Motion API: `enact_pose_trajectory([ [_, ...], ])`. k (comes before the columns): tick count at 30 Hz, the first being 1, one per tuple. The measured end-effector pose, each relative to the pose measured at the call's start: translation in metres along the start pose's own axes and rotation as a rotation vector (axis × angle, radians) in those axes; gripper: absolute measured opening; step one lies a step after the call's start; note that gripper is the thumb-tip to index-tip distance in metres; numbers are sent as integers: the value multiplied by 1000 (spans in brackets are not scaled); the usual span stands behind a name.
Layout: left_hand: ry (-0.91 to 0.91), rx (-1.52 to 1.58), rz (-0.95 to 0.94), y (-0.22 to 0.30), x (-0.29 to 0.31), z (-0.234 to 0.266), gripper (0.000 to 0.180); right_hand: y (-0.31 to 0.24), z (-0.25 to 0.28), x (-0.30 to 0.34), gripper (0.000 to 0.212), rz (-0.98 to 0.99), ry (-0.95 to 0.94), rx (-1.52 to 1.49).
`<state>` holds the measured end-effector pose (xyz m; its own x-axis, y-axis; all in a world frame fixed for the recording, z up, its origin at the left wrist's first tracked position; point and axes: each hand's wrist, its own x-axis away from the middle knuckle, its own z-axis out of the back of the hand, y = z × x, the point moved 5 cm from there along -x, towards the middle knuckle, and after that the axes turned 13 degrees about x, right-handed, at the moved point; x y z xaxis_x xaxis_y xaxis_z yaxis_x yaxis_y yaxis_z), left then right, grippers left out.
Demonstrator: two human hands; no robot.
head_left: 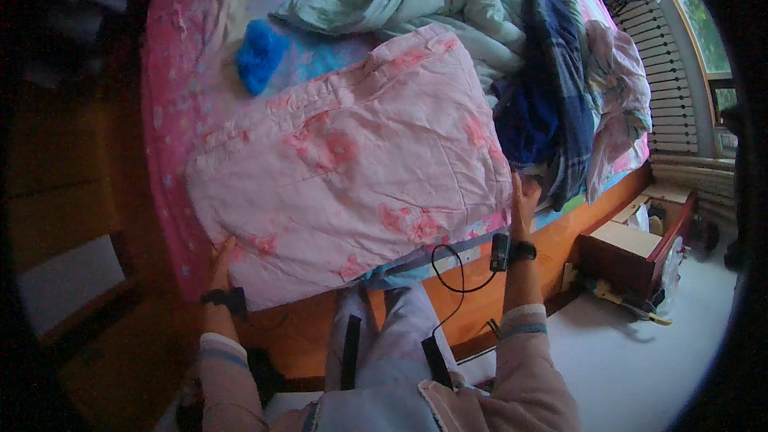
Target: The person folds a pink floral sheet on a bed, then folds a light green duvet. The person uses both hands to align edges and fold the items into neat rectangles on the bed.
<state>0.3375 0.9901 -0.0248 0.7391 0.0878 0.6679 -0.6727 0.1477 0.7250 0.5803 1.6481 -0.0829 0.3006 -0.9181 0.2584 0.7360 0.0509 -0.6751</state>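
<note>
A wide pink cloth [376, 164] with red floral patches lies on the near side of the bed. It looks like bedding; whether it is a sheet or a cover I cannot tell. Creases run across it, and its far edge is bunched. My left hand [219, 270] grips its near left corner, with the fingertips partly hidden. At the right edge, the fingers of my right hand [525, 198] are closed on the cloth. The near edge hangs over the bed's front side.
A crumpled pale green quilt [416, 0] covers the far bed. A blue fluffy thing [260, 56] lies left, dark plaid clothing [556, 96] right, beside a light patterned garment [620, 88]. An open drawer unit [632, 236] stands at right. A black cable [462, 288] dangles by my right wrist.
</note>
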Motion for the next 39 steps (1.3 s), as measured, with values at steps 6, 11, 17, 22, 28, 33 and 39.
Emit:
enact_pose_trajectory([
  [6, 61, -152, -45, 8, -2, 6, 44, 35, -55, 40, 59, -312, -394, -400],
  [11, 99, -62, -91, 42, 14, 68, 43, -53, 1, 80, 42, 125, -378, -308],
  [17, 419, -664, -239, 67, 9, 128, 56, -12, -13, 128, 62, 107, -870, 606],
  [22, 280, -815, -627, 86, 8, 52, 77, -71, -85, 56, 68, 418, -509, 65],
  [28, -356, -3, -262, 85, 34, -137, 76, -159, -163, 45, 64, 153, -696, -1],
  [33, -645, 241, -75, 83, 77, -235, 75, -217, -139, 107, 38, 924, 191, 462],
  [39, -648, 286, 66, 55, 89, -253, 62, -221, -124, 244, 37, 1022, -421, 1],
])
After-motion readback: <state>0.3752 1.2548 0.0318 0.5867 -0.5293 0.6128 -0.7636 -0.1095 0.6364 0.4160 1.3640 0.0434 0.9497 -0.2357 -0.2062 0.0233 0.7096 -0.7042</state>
